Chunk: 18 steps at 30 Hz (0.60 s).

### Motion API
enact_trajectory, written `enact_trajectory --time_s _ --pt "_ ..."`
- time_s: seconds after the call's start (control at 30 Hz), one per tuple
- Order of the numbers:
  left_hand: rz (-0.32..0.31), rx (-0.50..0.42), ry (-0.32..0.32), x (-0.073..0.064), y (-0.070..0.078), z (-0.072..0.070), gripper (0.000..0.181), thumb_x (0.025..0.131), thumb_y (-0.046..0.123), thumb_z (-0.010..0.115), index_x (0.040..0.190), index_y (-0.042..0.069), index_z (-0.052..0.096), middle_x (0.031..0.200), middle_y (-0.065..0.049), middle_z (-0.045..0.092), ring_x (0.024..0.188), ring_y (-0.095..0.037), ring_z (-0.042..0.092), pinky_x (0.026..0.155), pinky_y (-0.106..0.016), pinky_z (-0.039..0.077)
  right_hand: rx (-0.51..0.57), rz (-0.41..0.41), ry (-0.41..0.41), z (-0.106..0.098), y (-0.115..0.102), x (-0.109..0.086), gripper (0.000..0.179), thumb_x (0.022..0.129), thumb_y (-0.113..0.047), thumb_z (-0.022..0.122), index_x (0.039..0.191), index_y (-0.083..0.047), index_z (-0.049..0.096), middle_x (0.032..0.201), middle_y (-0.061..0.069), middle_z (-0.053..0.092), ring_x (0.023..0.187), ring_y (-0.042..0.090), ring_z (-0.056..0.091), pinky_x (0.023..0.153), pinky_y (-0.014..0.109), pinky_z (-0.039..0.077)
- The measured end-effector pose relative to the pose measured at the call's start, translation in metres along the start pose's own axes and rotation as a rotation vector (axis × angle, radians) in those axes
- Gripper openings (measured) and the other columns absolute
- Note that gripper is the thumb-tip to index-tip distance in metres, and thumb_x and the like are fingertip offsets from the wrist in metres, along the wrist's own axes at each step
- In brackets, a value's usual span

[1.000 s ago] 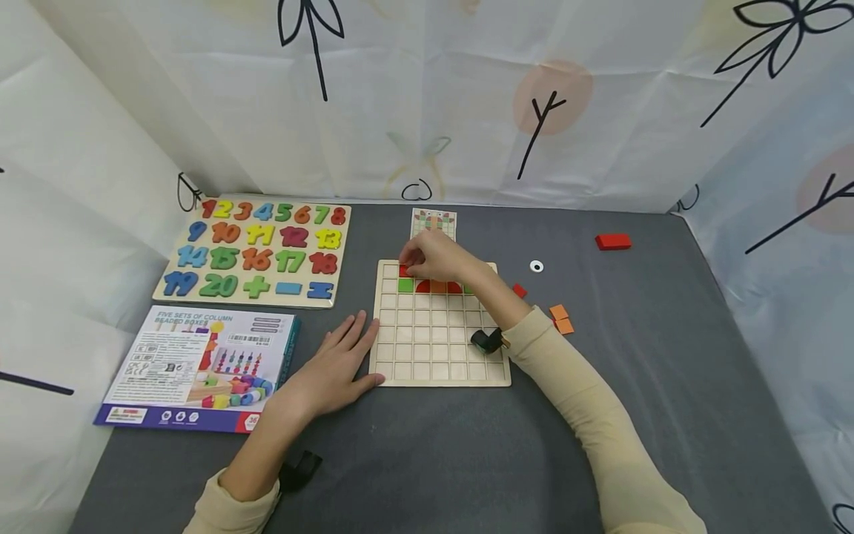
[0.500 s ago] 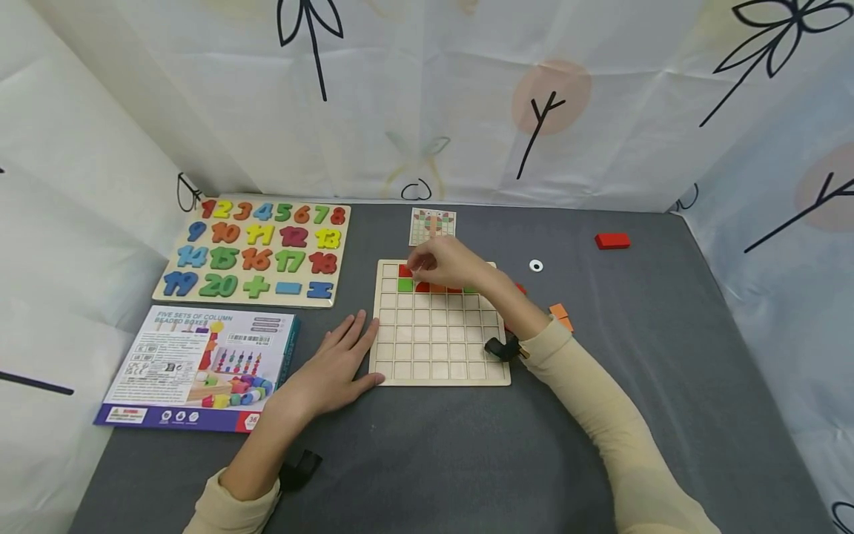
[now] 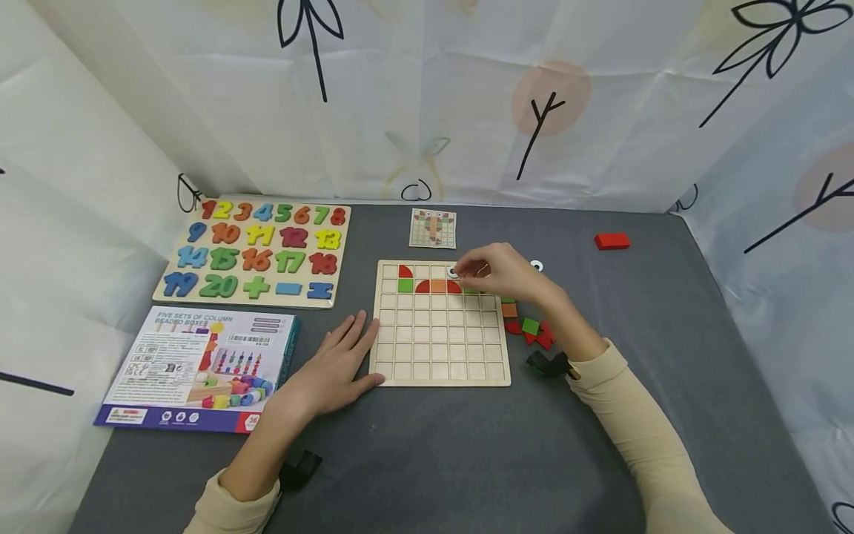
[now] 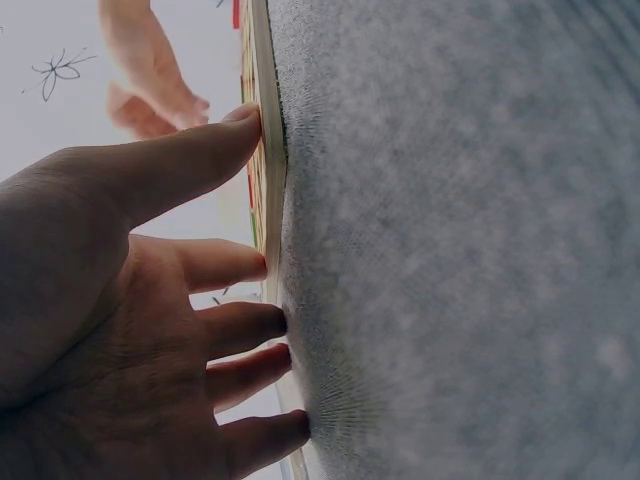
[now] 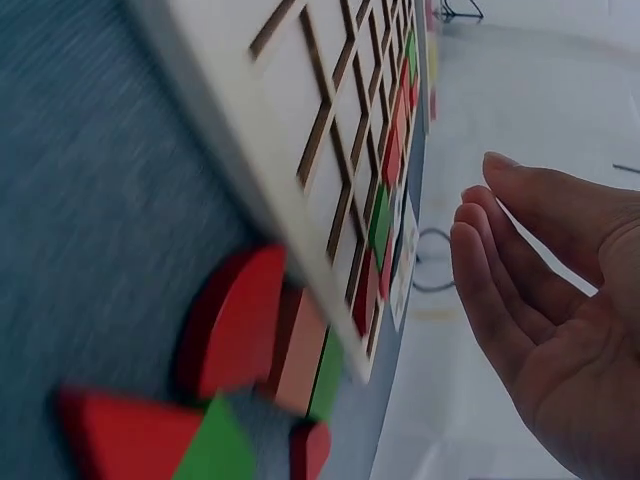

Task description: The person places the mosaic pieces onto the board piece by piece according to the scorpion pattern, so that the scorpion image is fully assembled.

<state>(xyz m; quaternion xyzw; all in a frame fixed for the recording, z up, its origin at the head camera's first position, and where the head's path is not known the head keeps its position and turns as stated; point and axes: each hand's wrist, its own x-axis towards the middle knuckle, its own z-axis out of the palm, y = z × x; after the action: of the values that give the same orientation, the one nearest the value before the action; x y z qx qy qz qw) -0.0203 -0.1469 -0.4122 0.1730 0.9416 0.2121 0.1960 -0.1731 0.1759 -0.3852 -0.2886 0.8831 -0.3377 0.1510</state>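
Observation:
My left hand (image 3: 336,367) lies beside the wooden grid board (image 3: 430,352). In the left wrist view, the thumb and fingers of my left hand (image 4: 150,310) are spread along the board's edge. Over the board's upper right is my right hand (image 3: 503,273), fingers loosely bent. A white ring-shaped piece (image 3: 452,273) shows at its fingertips in the head view. In the right wrist view, no piece is visible between the thumb and fingers of my right hand (image 5: 560,300). The board holds a red quarter-round (image 3: 405,271), a green square (image 3: 405,285) and an orange square (image 3: 438,285).
Loose red pieces (image 3: 543,336), a green square (image 3: 530,326) and an orange square (image 3: 509,310) lie right of the board. Another white ring (image 3: 537,265) and a red block (image 3: 612,241) are farther right. A pattern card (image 3: 433,228), number puzzle (image 3: 256,252) and box (image 3: 200,371) stand around.
My right hand has moved right across the board from near the red quarter-round, uncovering the upper-left squares and the pattern card. My left hand has stayed still.

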Motion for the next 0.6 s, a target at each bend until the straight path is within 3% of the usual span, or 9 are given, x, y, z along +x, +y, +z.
enact_trajectory --time_s 0.37,0.6 --pt "-0.002 -0.004 -0.006 0.000 -0.001 0.001 0.090 0.105 0.040 0.072 0.173 0.004 0.024 0.182 -0.024 0.016 0.170 -0.048 0.014 0.132 -0.073 0.020 -0.028 0.123 0.021 -0.022 0.041 -0.046 0.025 0.097 -0.004 0.080 0.121 0.001 0.078 0.113 0.017 0.081 0.100 0.028 0.077 0.095 0.049 0.065" --pt "-0.009 -0.001 -0.009 0.001 -0.001 0.001 0.091 0.104 0.042 0.072 0.173 0.005 0.024 0.182 -0.023 0.016 0.170 -0.047 0.014 0.132 -0.072 0.020 -0.093 0.174 0.001 -0.024 0.060 -0.061 0.036 0.093 -0.008 0.086 0.126 0.002 0.076 0.120 0.020 0.078 0.106 0.032 0.072 0.095 0.050 0.063"
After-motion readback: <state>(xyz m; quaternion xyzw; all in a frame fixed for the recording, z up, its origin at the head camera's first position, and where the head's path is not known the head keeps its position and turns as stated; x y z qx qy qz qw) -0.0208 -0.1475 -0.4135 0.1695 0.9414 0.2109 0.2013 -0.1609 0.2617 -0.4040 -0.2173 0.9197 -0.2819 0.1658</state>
